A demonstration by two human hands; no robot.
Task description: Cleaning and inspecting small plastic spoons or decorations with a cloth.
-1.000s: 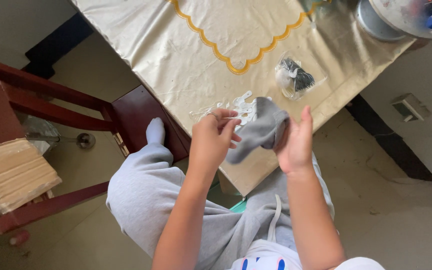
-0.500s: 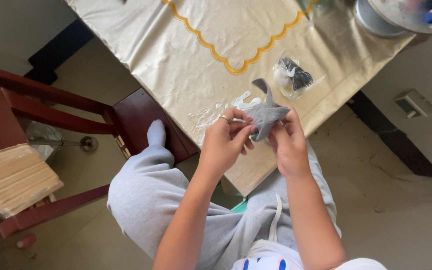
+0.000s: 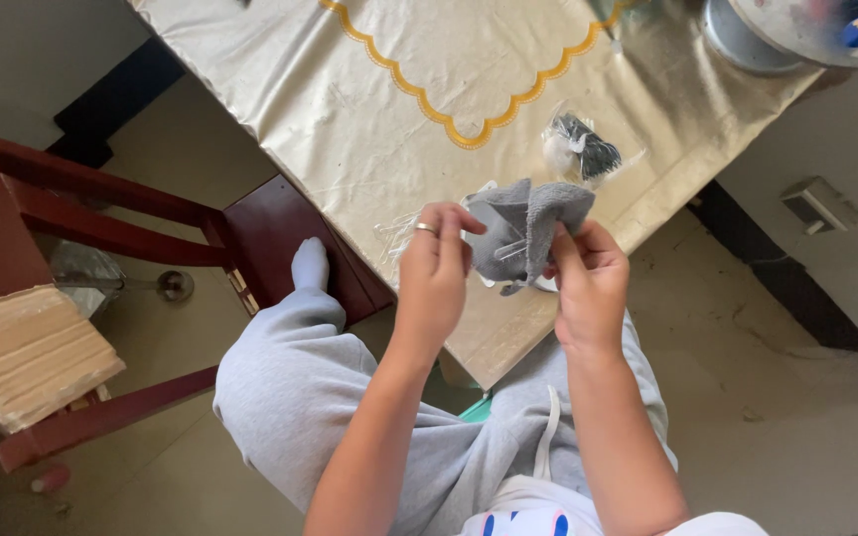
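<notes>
Two bare hands meet over the near corner of a table (image 3: 369, 119), which fills the top of the view under a glossy cream cloth with a scalloped orange border. Left of it stands a dark red wooden chair (image 3: 101, 218), its seat corner reaching under the table edge, and a stack of pale, flat boards (image 3: 27, 352) rests on the frame at the far left. The person sits in light grey sweatpants (image 3: 300, 397), one socked foot (image 3: 308, 266) propped on the chair seat.

A round metal vessel (image 3: 747, 40) sits at the table's far right corner, only partly in view. Nearer the hands lies a small clear bag (image 3: 581, 151) with something dark and something white inside (its contents are too small to make out).

Both hands are clamped on a grey sock (image 3: 523, 233), held up just above the table's edge. The left hand (image 3: 436, 273), with a ring on one finger, pinches the sock's left side between thumb and fingertips. The right hand (image 3: 588, 283) grips its right side, thumb raised against the fabric. The sock is bunched and folded between them, and a crumpled piece of clear plastic wrap (image 3: 399, 230) seems to lie on the cloth just behind the left hand.
</notes>
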